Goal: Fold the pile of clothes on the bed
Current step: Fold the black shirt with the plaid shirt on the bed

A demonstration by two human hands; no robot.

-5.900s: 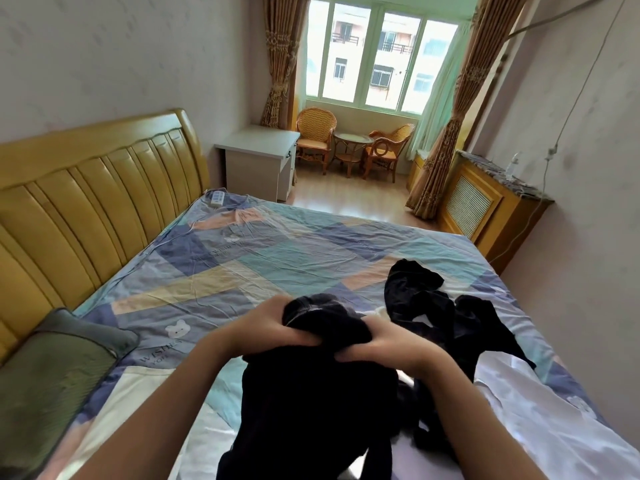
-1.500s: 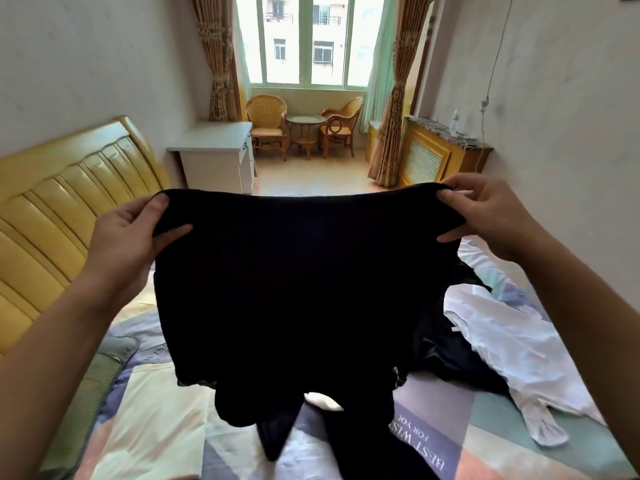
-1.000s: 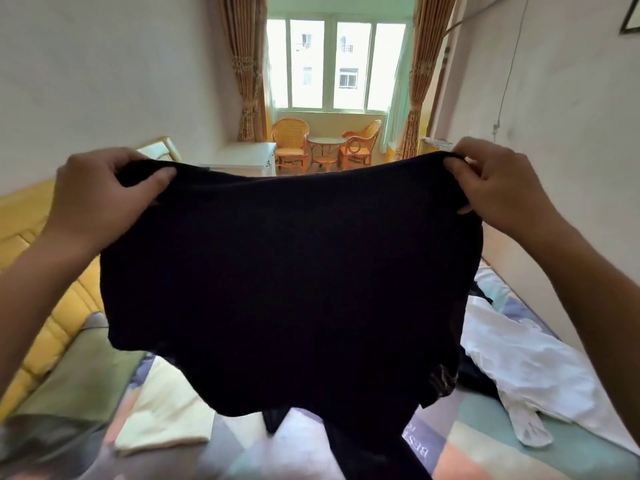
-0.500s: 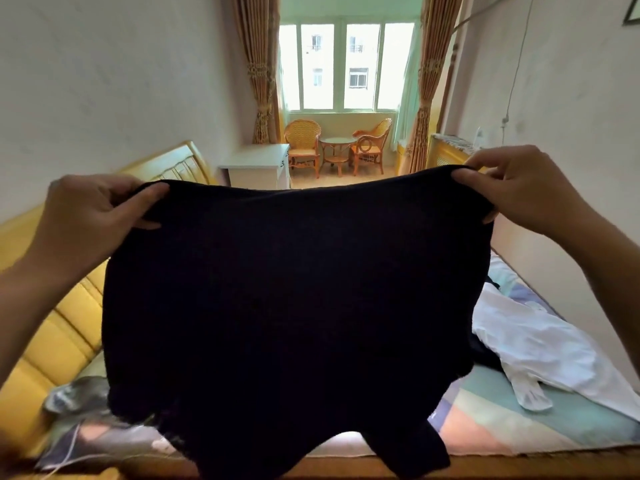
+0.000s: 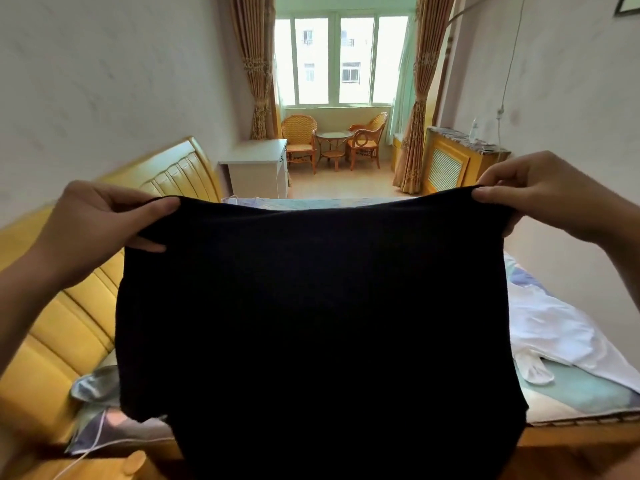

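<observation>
A black garment (image 5: 311, 323) hangs spread in the air in front of the person, filling the middle of the view from about 9 o'clock to 3 o'clock and dropping out of frame at 6 o'clock, with the bed (image 5: 571, 393) behind and below it. It looks soft, light and limp: the top edge sags a little between the two grips and the body falls straight under its own weight, so it should drape rather than hold a shape and will fold wherever it is creased. The fabric reads as a matte knit, likely not slippery, and nothing about it seems fragile. The top corners look like the right places to hold it, since they keep the cloth flat and square for laying down. The left hand (image 5: 100, 220) at 9 o'clock pinches the upper left corner, thumb lying along the near face of the edge and fingers curled behind the cloth. The right hand (image 5: 540, 192) at 2 o'clock pinches the upper right corner in the same way, thumb in front and fingers wrapped behind. The two hands are held well apart, stretching the edge between them. More of the pile waits on the bed: a white garment (image 5: 554, 327) lies crumpled at 3 o'clock, unfolded. A yellow headboard (image 5: 69, 323) runs along 8 o'clock.
</observation>
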